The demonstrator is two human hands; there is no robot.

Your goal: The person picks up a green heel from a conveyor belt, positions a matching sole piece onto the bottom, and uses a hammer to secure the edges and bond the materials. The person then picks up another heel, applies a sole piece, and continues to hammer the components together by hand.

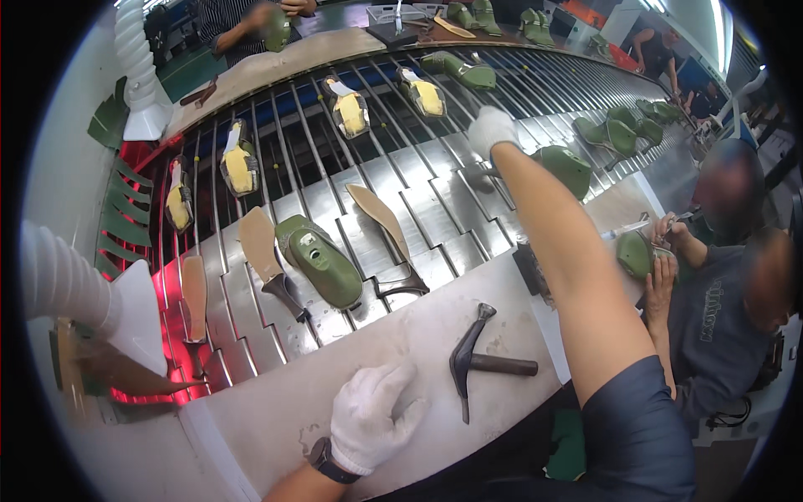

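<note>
My left hand [372,418], in a white glove, rests on the pale bench edge with its fingers loosely bent, the thumb apart, and nothing in it. To its right lies a hammer [502,363] with a dark head and a brown handle. My right hand [493,131], also gloved, reaches far over the slatted metal conveyor; its fingertips are hidden. Just beyond it lies a green shoe last [460,69], and another green last [562,170] sits partly behind my right forearm. Closer in, a green last [322,261] lies between a tan sole with a dark heel [261,243] and a second such sole [378,219].
Several shoes with yellow-filled bottoms, one a shoe [347,110], lie on the conveyor [435,197]. White ducts, including a hose [75,284], stand at the left beside a red glow. A co-worker [711,309] at the right handles a green last [634,253]. Another person works across the conveyor.
</note>
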